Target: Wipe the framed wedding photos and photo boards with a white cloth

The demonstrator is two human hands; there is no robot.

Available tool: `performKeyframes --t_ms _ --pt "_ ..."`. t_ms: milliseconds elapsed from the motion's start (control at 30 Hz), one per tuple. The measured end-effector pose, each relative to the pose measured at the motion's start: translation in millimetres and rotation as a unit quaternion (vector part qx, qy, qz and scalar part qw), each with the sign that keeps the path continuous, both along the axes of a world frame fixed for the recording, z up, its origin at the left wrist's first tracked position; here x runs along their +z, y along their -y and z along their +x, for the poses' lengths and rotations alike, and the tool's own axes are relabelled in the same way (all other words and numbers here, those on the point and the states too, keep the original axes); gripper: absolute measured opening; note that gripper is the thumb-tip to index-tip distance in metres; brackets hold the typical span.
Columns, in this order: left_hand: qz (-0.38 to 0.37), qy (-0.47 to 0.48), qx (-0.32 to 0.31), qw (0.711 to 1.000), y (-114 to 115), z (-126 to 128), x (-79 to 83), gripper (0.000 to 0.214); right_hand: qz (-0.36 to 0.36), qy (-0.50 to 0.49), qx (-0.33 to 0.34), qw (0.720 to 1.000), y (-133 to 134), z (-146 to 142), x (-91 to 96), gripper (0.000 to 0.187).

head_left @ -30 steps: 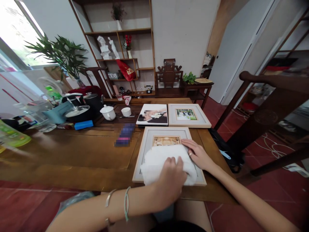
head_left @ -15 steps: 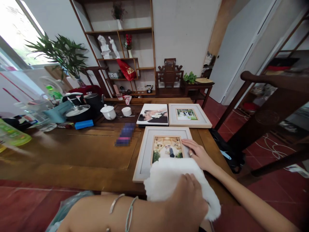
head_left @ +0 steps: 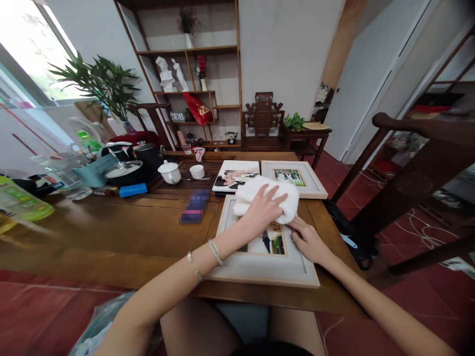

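Observation:
A light wooden photo frame (head_left: 260, 267) lies flat on the brown wooden table (head_left: 111, 232) in front of me. My left hand (head_left: 263, 207) presses a white fluffy cloth (head_left: 267, 198) onto the frame's far edge, fingers spread over the cloth. My right hand (head_left: 308, 240) rests flat on the frame's right side, fingers stretched out beside the photo. The photo under the glass is partly covered by my left arm.
Two more pictures lie beyond: an unframed print (head_left: 235, 175) and a second frame (head_left: 293, 178). A teapot (head_left: 168, 172), cup (head_left: 196, 171), pots (head_left: 124, 170) and bottles (head_left: 22, 202) crowd the table's left. A dark wooden chair (head_left: 419, 168) stands at the right.
My left hand has swept the cloth from the frame's near edge up to its far edge. My right hand has stayed on the frame's right side.

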State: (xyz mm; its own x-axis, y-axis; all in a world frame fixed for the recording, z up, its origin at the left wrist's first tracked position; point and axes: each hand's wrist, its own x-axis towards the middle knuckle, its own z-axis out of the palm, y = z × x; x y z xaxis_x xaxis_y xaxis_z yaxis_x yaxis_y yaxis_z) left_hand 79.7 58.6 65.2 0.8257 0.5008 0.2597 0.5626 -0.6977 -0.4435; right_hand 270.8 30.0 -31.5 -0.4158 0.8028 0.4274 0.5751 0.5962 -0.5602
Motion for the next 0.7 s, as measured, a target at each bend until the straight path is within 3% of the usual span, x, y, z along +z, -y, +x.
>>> performKeyframes --t_ms 100,167,500,700 --pt "-0.015 -0.018 0.005 1.0 -11 10 -34.9 0.019 -0.001 0.0 0.008 1.0 1 0 2.6 0.055" --pt "-0.022 -0.022 0.008 0.999 -12 13 -46.7 0.021 0.001 0.001 0.005 1.0 1 0 3.9 0.054" --pt "-0.056 -0.062 0.072 0.994 -11 4 -48.5 0.025 -0.004 -0.008 -0.003 1.0 -1 5 -6.7 0.056" --pt "-0.072 -0.072 0.158 0.982 0 -32 -51.5 0.023 -0.018 -0.022 -0.016 0.999 -2 4 -7.3 0.055"
